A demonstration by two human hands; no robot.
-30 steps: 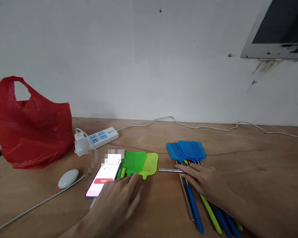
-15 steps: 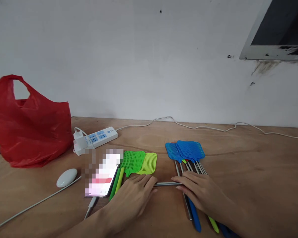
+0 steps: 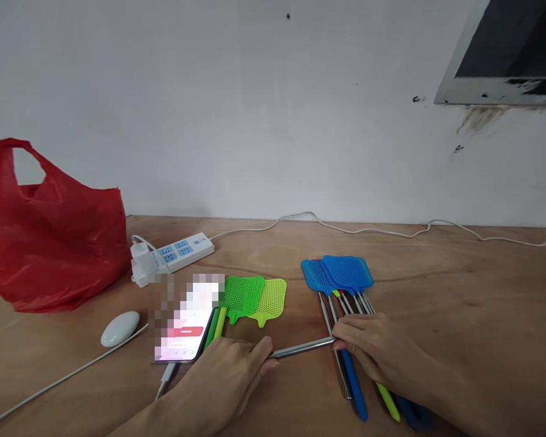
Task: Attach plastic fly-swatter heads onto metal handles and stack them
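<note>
A thin metal rod spans the gap between my two hands, its right end slightly higher. My left hand is closed around the left end, and my right hand pinches the other end. Under and beside my right hand lies a bunch of fly swatters with blue mesh heads, metal shafts, a blue handle and a lime handle. Beyond my left hand are a green swatter head and a lime swatter head. Green and lime handles lie beside them, partly hidden by that hand.
A lit phone, partly blurred out, lies left of the handles with a cable plugged in. Farther left are a white mouse-shaped object and a red plastic bag. A power strip sits behind, its cord running along the wall.
My hands have moved slightly apart, exposing more of the rod. Its left end has dropped, so it now slants. My left hand has shifted left and down, uncovering the lime swatter's neck.
</note>
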